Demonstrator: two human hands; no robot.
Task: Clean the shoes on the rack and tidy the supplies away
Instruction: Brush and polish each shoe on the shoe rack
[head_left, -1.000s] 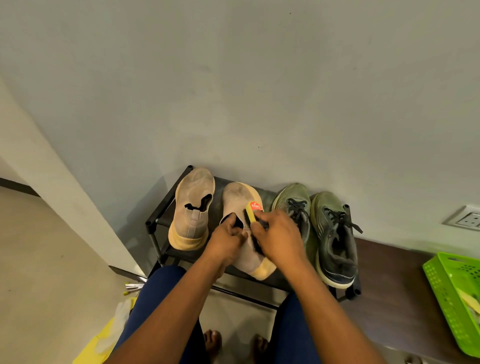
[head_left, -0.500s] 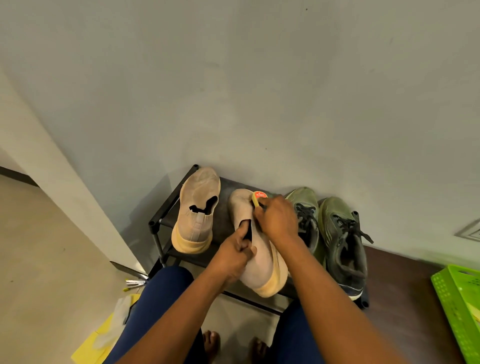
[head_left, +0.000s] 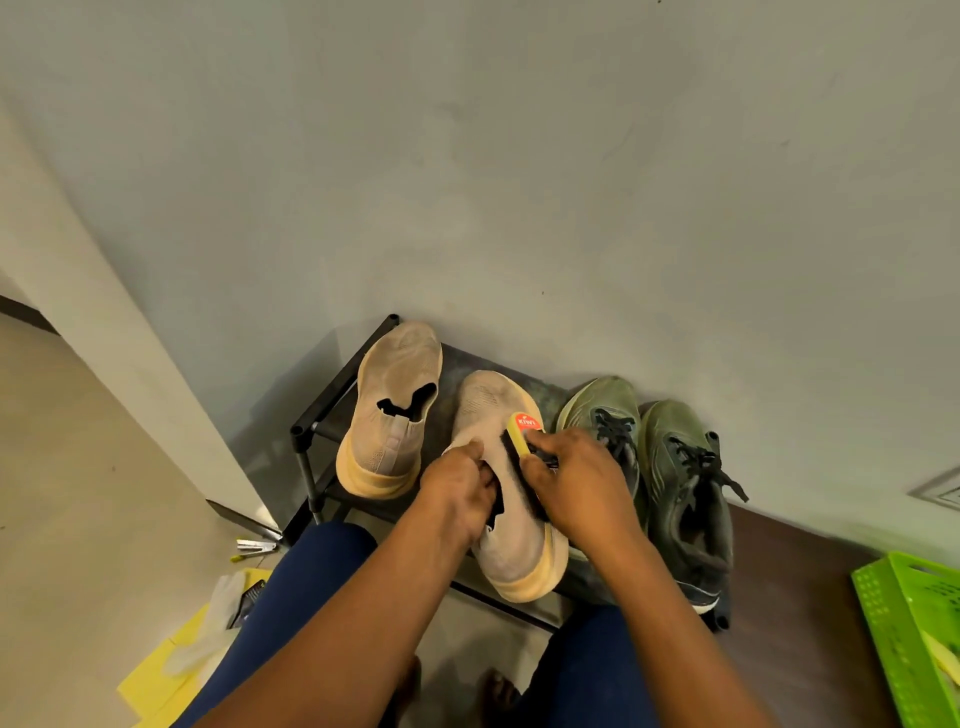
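Two hands work over a beige shoe at the front of the black shoe rack. The left hand grips the shoe's collar, fingers curled into the opening. The right hand is curled round a yellow brush with a red label, its bristles against the shoe's upper. A second beige shoe sits left on the rack, two green laced shoes right. Farther right stands a green basket, and a grey wall rises behind
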